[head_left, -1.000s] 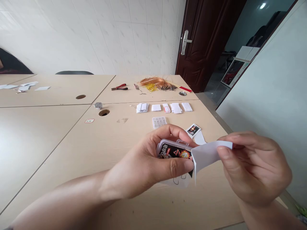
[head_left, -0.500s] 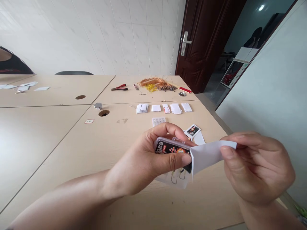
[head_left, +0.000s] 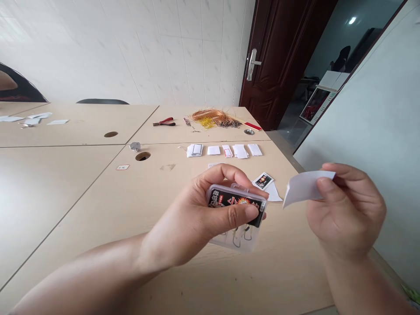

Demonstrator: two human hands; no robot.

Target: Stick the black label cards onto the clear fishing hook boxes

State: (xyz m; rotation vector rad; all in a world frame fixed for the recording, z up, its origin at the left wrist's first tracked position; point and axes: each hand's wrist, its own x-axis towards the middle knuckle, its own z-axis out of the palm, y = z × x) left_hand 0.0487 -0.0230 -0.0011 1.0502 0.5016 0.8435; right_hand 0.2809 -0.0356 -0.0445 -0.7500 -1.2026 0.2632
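A clear plastic fish hook box with a black printed label is gripped in my left hand, the thumb lying across its front. Several dark hooks show through the lower part of the box. To the right, my right hand pinches a small white paper between thumb and fingers; the paper is slightly curved and apart from the box. Behind the hands, a black printed label lies on white paper on the table. Another clear box is mostly hidden behind my left hand.
Several stacks of white cards lie in a row across the table. Farther back are red-handled pliers, a bundle of copper-coloured line with dark hooks, and a metal ring. A cable hole opens at left.
The white paper has come away from the box's right side. My right hand has moved up with it, while my left hand still holds the box.
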